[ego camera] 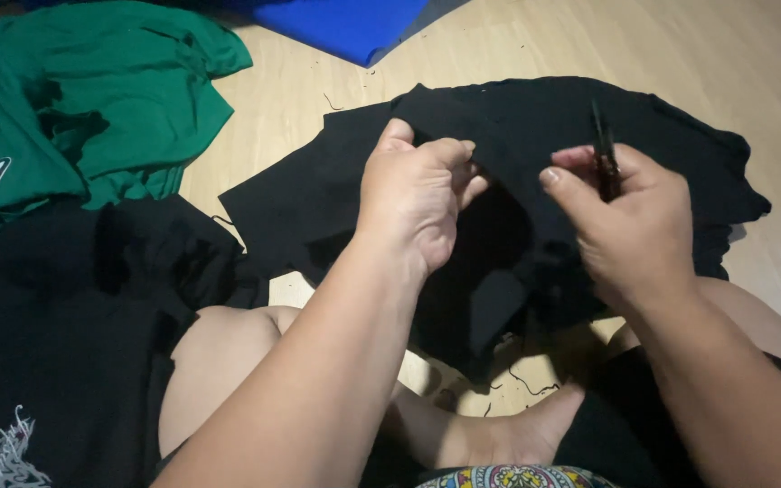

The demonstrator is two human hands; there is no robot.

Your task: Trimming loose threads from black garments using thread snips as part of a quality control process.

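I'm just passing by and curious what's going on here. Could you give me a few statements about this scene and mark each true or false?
1. Both hands are on black cloth. True.
2. The right hand holds a dark snipping tool. True.
3. The left hand holds a needle. False: it pinches the cloth only.
4. The green cloth lies under the hands. False: it lies off to the left on the floor.
5. A blue cloth lies at the far edge. True.
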